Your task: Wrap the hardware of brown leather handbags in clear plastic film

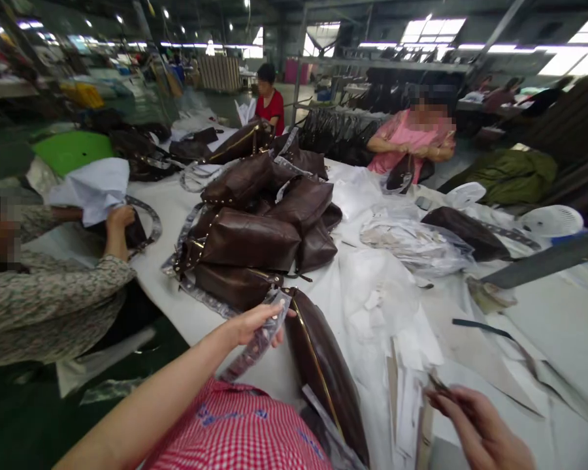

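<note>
My left hand [261,326] is closed around a bag strap [255,352] wrapped in clear plastic. That strap joins a dark brown leather handbag [326,365] with a gold zipper, lying on the table against my red checked clothing. My right hand [480,424] is apart from the bag, at the lower right. Its fingers pinch a small metal tool [438,384] with a narrow tip; its exact kind is hard to make out. Close to this hand stand white and tan paper or card strips [411,398].
A heap of brown leather handbags [255,238] fills the table's middle. Clear plastic sheets [382,287] and a bag of papers [416,241] lie to the right, near a grey post [549,258]. Co-workers sit at the left [44,294], far side [270,104] and right [411,140].
</note>
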The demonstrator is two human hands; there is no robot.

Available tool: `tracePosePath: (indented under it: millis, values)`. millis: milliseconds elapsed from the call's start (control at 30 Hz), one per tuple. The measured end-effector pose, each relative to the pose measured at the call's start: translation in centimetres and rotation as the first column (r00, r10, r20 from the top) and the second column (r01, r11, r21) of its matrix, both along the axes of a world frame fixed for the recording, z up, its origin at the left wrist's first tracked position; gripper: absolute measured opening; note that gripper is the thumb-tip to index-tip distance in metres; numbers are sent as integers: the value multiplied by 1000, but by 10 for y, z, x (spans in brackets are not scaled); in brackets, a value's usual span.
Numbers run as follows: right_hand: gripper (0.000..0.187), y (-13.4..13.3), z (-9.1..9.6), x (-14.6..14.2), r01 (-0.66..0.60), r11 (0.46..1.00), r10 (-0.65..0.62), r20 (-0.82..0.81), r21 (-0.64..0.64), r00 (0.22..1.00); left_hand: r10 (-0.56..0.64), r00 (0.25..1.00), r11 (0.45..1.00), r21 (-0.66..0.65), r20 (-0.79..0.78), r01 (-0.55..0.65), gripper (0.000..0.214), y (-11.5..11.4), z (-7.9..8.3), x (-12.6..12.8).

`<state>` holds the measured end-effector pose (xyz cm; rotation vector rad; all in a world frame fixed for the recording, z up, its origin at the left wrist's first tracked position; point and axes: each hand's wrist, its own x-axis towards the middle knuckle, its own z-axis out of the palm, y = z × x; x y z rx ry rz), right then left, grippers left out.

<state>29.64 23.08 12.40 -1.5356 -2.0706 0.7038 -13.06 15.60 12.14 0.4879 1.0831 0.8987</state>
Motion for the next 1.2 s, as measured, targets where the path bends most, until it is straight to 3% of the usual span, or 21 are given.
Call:
tracePosePath:
  millis: [100, 167, 200, 333, 433, 500, 600, 667, 700, 767, 833, 900, 1000, 1200]
  values:
    - [23, 14, 23, -83, -382, 924, 377, -109, -29, 920, 78, 912, 997, -37, 403, -69, 60, -6, -10, 6]
    - [22, 20, 34, -128, -547, 836, 539, -129, -42, 833, 142, 849, 990, -59, 509, -131, 59, -10, -14, 12]
    - [22, 24, 38, -146, -603, 796, 594, -120, -58, 796, 162, 851, 986, -61, 499, -152, 59, -12, -16, 15]
    - [20, 49, 45, -194, -740, 662, 739, -58, -121, 671, 247, 959, 968, 17, 136, -251, 52, -17, -21, 26]
    - [20, 73, 48, -224, -799, 585, 806, -4, -141, 591, 274, 948, 961, 80, -160, -264, 37, -18, -23, 31]
    - [21, 87, 49, -246, -826, 541, 840, 42, -157, 541, 267, 898, 964, 109, -351, -244, 30, -19, -24, 33]
    - [22, 100, 49, -274, -871, 455, 890, 99, -187, 444, 290, 709, 957, 200, -642, -211, 28, -23, -24, 34]
    - [23, 105, 47, -289, -895, 383, 923, 130, -228, 362, 312, 587, 950, 246, -747, -193, 25, -25, -24, 34]
    - [23, 106, 46, -295, -903, 346, 937, 143, -255, 319, 313, 572, 950, 249, -758, -190, 23, -25, -25, 34]
    - [22, 108, 44, -303, -908, 287, 955, 164, -306, 246, 297, 664, 955, 211, -686, -209, 19, -25, -26, 33]
    - [21, 111, 41, -309, -904, 254, 963, 173, -343, 205, 288, 817, 958, 161, -499, -239, 17, -24, -28, 33]
    - [20, 114, 38, -312, -902, 236, 969, 160, -362, 190, 300, 904, 953, 147, -305, -267, 21, -24, -30, 30]
    - [20, 119, 33, -313, -905, 224, 974, 122, -362, 193, 313, 932, 942, 182, -182, -281, 31, -25, -33, 26]
    - [22, 120, 28, -311, -905, 238, 971, 103, -352, 215, 278, 952, 947, 200, -129, -250, 38, -27, -32, 21]
